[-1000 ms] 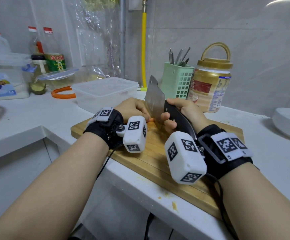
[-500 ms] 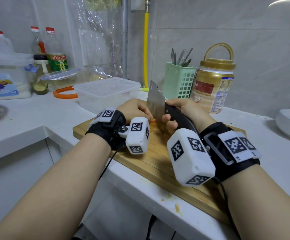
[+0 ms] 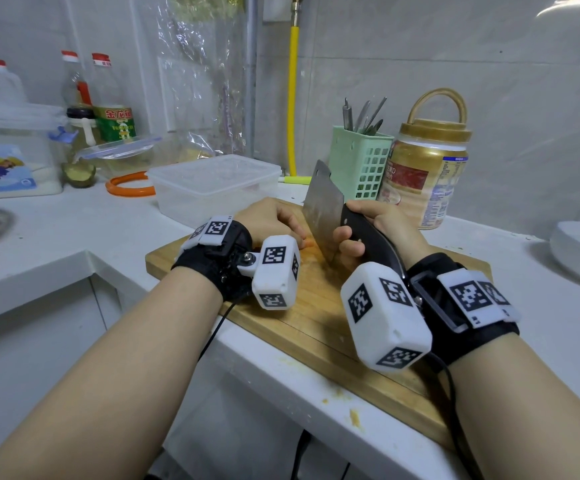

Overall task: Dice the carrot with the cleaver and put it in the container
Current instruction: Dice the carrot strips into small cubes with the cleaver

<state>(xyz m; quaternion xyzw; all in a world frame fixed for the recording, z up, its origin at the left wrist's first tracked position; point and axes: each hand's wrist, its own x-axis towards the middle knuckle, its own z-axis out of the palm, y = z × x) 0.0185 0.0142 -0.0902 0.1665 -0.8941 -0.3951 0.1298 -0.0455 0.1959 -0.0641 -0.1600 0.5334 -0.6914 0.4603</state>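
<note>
Nearest you, the wooden cutting board (image 3: 316, 327) lies on the white counter (image 3: 74, 230). Your right grip (image 3: 378, 230) curls tight round the cleaver (image 3: 323, 206) handle, blade edge down on the board. Your left grip (image 3: 268, 220) is curled over the carrot (image 3: 311, 242), of which only a small orange bit shows just left of the blade. Beyond your left hand stands the clear plastic container (image 3: 212, 185), lid on, with a green utensil basket (image 3: 361, 164) and a gold-lidded jar (image 3: 427, 168) further right.
</note>
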